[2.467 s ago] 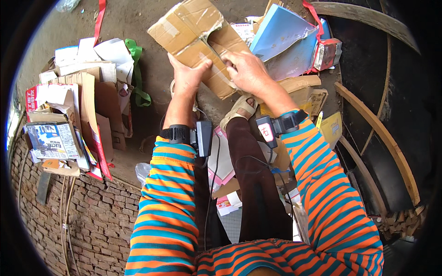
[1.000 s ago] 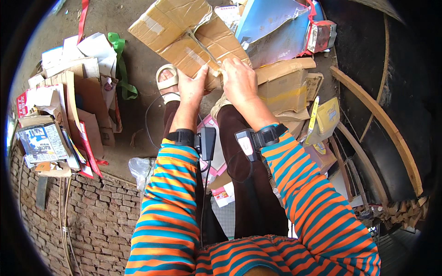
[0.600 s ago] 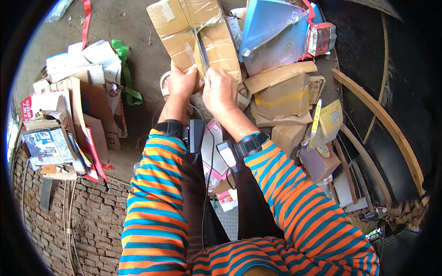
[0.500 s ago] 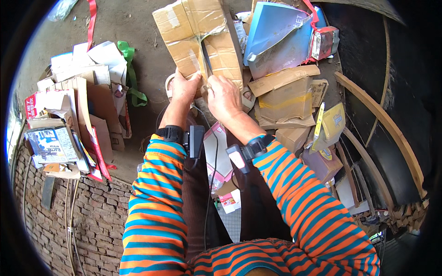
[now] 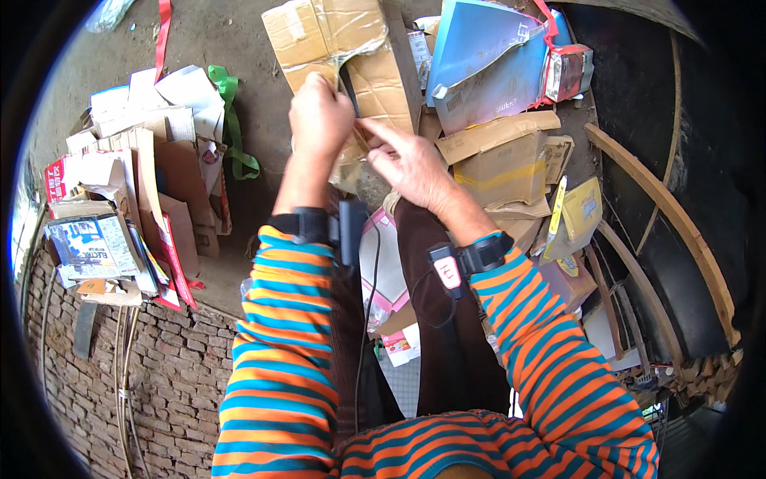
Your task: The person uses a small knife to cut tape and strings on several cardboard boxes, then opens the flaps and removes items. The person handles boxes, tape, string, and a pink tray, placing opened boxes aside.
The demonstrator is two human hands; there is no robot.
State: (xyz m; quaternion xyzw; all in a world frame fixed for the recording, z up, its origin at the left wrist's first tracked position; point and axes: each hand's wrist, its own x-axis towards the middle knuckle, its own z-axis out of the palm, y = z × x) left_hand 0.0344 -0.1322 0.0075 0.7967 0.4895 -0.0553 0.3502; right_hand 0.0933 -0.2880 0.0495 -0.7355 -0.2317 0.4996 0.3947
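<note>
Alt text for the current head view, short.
A person's left hand is curled over a taped brown cardboard box, with the right hand beside it, thumb and forefinger apart. The person wears an orange-and-teal striped top. A pile of cardboard and paper is at left; a blue panel and a crumpled brown carton are at right.

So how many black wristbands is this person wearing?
2 in view: a left wristband just behind the left hand and a right wristband just behind the right hand.
</note>
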